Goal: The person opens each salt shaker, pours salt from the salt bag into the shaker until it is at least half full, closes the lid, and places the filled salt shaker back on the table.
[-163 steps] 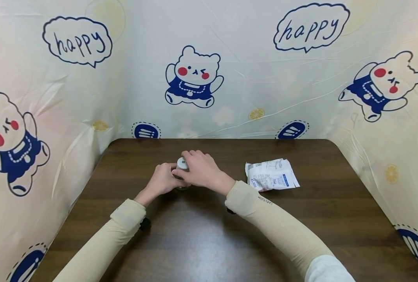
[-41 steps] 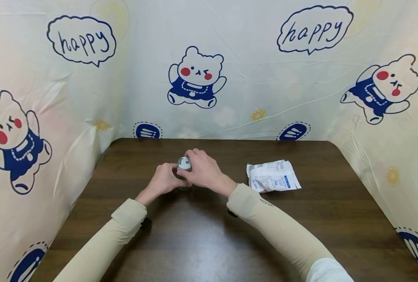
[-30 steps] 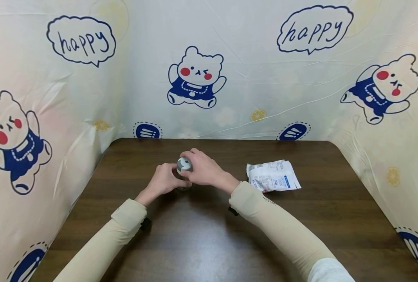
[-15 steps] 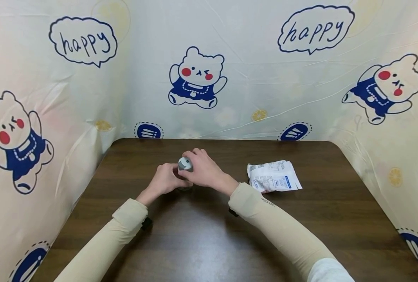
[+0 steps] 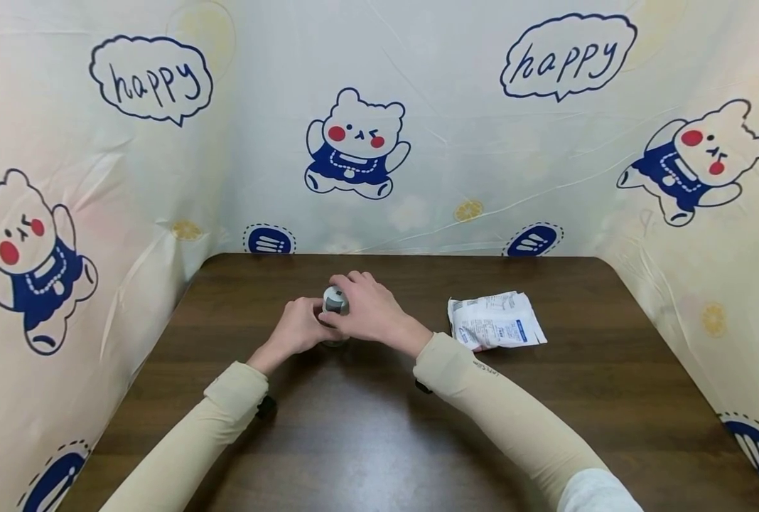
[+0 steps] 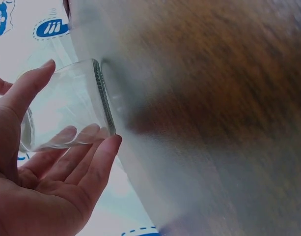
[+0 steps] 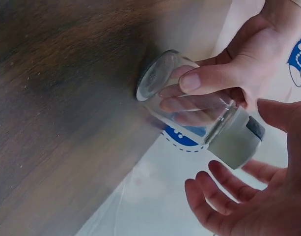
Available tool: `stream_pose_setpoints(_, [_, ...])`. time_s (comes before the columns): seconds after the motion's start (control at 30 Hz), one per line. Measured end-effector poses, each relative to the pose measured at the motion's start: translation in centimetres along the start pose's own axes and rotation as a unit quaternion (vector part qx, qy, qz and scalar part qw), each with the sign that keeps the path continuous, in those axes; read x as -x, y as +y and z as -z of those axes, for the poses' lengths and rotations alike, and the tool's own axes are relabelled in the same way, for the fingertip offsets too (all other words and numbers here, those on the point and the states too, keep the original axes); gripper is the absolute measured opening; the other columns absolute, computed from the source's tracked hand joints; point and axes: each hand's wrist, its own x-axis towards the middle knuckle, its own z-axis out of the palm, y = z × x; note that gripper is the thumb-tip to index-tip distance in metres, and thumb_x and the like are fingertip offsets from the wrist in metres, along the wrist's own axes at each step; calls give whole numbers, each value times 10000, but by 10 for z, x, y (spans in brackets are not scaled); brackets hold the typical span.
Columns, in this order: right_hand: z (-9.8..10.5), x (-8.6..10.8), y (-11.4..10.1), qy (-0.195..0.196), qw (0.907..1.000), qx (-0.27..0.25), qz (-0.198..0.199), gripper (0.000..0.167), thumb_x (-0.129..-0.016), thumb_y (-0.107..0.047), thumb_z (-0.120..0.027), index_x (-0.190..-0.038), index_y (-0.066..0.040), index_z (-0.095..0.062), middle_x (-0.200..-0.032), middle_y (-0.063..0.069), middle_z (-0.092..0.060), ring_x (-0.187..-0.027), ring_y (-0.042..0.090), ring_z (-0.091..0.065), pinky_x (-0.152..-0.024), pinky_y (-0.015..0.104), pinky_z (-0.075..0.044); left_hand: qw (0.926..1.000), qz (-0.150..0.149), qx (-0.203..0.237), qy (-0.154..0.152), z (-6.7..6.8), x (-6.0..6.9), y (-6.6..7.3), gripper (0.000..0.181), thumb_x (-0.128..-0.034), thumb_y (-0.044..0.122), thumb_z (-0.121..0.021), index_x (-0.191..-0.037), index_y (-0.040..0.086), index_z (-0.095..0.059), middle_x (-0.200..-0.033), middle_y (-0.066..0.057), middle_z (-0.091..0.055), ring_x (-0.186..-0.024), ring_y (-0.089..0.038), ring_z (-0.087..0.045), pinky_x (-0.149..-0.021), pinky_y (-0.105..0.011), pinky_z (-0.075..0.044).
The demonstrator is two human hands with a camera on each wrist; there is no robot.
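Observation:
A clear glass jar [image 6: 71,103] stands upright on the wooden table, topped by a greyish-white lid [image 7: 231,140] with a dark patch. My left hand [image 5: 296,326] grips the glass body, thumb on one side and fingers on the other. Around the lid is my right hand [image 5: 369,306], its fingers relaxed and spread. In the right wrist view, small gaps show between the lid and the thumb and several fingertips; I cannot tell whether any finger touches. Both hands hide most of the jar in the head view.
A white printed packet [image 5: 497,321] lies flat on the wooden table [image 5: 379,427], right of the hands. Patterned cloth walls [image 5: 443,142] rise behind the table and on both sides.
The lid's grey markings have changed position over the frames, so it has turned. My right hand has shifted slightly back and forth around it. My left hand keeps its grip; the packet stays put.

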Motion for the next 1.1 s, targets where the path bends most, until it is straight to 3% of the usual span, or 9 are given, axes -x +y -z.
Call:
stream_pose_setpoints(0.13, [-3,0,0,201,9994,198,-190,619,-949,-605,-706,-1314,-111,-625,-1181,53,-608,-1009,196,-545,-777,342,-538,9999,108,28,-12,0,1,2,431,-740,391,-969,-1009,107,-788,-901,15,-765,-824,-198,-665,-749,-400,-556])
stream_pose_setpoints(0.27, [-3,-2,0,227,9995,131,-159,567,-952,-560,-733,-1269,-99,-641,-1134,48,-607,-977,186,-542,-768,317,-533,9997,210,66,-56,0,1,3,469,-736,412,-972,-1040,106,-787,-931,4,-769,-845,-210,-662,-758,-410,-555])
stream_pose_setpoints(0.47, [-1,-2,0,59,10000,-15,69,504,-980,-431,-744,-1337,-91,-640,-1192,64,-612,-1024,207,-532,-834,342,-518,9998,185,21,-100,1,1,2,485,-754,394,-966,-1089,92,-786,-1001,-24,-776,-911,-230,-674,-818,-448,-566])
stream_pose_setpoints(0.83, [6,-1,-2,-297,9991,-109,291,466,-1014,-285,-718,-1427,-99,-605,-1333,77,-591,-1142,246,-487,-879,408,-471,10000,49,9,-11,1,1,4,480,-751,362,-973,-1088,73,-788,-975,-23,-771,-871,-212,-678,-783,-429,-562])
stream_pose_setpoints(0.93, [6,0,-2,-222,9994,-43,248,489,-1007,-347,-725,-1421,-115,-609,-1327,69,-599,-1126,237,-505,-876,408,-476,9999,111,-9,-50,0,2,4,482,-748,370,-973,-1084,77,-788,-970,-19,-771,-874,-209,-678,-785,-425,-563])
stream_pose_setpoints(1.1, [3,-1,-1,133,9991,390,-109,620,-955,-612,-694,-1340,-130,-634,-1228,43,-623,-1020,197,-557,-826,408,-468,9997,242,37,-99,1,0,5,484,-738,371,-979,-1083,91,-788,-976,-15,-775,-862,-212,-676,-780,-419,-571])
